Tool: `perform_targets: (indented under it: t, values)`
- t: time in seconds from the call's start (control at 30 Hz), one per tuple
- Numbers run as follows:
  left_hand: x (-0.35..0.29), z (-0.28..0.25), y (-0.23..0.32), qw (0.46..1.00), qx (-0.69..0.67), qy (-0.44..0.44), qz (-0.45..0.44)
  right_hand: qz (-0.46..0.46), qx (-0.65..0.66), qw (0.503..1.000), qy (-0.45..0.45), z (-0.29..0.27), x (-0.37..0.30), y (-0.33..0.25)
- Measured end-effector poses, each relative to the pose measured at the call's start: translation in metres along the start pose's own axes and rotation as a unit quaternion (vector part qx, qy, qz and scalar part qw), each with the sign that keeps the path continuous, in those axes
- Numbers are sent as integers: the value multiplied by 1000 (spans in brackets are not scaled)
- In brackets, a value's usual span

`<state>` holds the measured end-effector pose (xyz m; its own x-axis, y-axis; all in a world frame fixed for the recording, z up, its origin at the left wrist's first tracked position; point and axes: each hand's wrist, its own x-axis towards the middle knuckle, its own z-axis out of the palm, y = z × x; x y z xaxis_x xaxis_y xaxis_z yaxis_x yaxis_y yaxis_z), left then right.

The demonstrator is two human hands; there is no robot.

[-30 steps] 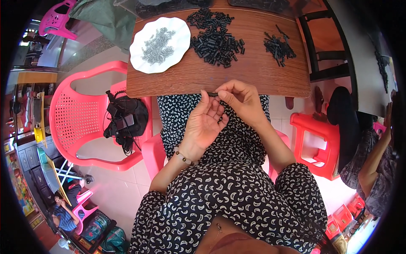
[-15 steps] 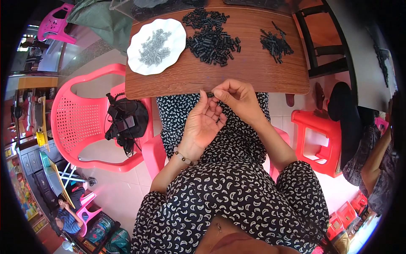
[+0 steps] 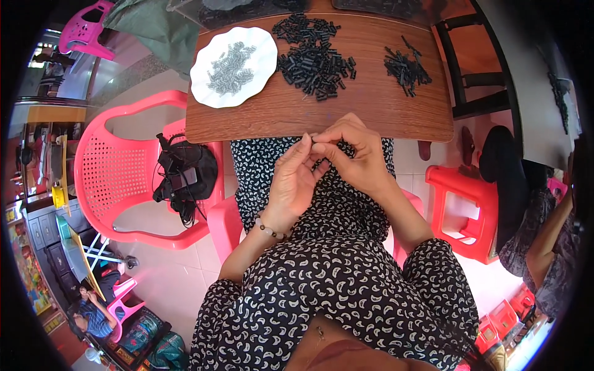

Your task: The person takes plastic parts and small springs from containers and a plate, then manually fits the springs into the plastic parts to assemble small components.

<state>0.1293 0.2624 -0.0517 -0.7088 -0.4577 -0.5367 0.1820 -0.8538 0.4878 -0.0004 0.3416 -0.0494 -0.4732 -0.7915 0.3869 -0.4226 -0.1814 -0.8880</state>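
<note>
My left hand (image 3: 293,179) and my right hand (image 3: 356,154) meet just off the near edge of the wooden table (image 3: 247,123). Thumb and fingertips of both are pinched together around a small dark piece (image 3: 312,140), mostly covered by the fingers. Beyond them on the tabletop lies a heap of short black tubes (image 3: 315,71). To its left, a white scalloped plate (image 3: 202,85) holds many tiny silvery, spring-like pieces (image 3: 232,68). Thin black sticks (image 3: 406,72) form a smaller pile at the right.
Clear bins (image 3: 241,15) stand along the table's far edge. A pink chair (image 3: 117,167) with a black bag (image 3: 185,176) is at my left, and a red stool (image 3: 464,210) at my right. Another person's arm (image 3: 544,247) shows at the far right.
Both hands have turned slightly inward, and their fingertips have drawn closer together around the small dark piece. The view has shifted a little; the piles look the same.
</note>
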Motion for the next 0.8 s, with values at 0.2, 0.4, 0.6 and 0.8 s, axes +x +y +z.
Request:
perform_targets:
  t: [0.2,0.4,0.6,0.8]
  values:
    - [37,-1,-1,997,12,-37,72,171,258,946,93,4,4,24]
    - [34,6,1,998,-18,10,51,204,208,948,130,-8,10,43]
    - [35,-3,8,812,462,5,357,184,194,957,114,-7,7,45]
    - [61,3,20,615,631,65,468,165,186,961,118,-5,9,37]
